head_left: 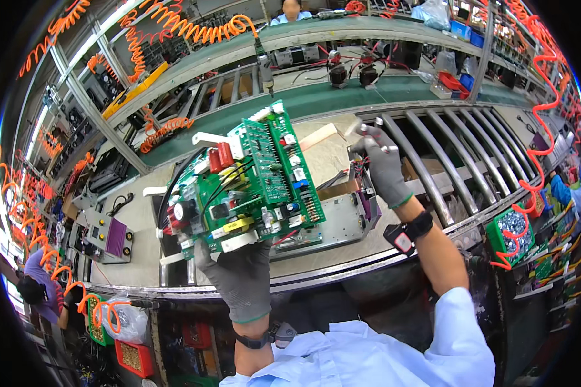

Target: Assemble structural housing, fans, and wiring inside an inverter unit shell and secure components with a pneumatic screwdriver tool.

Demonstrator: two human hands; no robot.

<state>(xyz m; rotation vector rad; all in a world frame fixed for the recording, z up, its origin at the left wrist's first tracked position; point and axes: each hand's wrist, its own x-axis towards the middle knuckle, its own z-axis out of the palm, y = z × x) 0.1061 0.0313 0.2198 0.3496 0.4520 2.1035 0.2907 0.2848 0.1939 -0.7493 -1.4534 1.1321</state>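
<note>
A large green circuit board [271, 187], crowded with parts and black cables, is tilted up in front of me. My left hand [239, 277], in a grey glove, grips its lower edge from beneath; the board hides the fingertips. Behind and under the board sits an open metal chassis [342, 222] with a purple end panel and wires at its right side. Above that right end is my right hand [382, 164], also gloved, its fingers curled. Small pale, shiny bits show at its fingertips, too small and blurred to name.
Metal rollers [445, 171] run to the right of the bench. At left stands another metal unit with a purple panel [116, 238]. A power screwdriver [265, 71] hangs on an orange coiled hose. Bins include a green one with small metal parts [494, 242] and a red one [132, 358].
</note>
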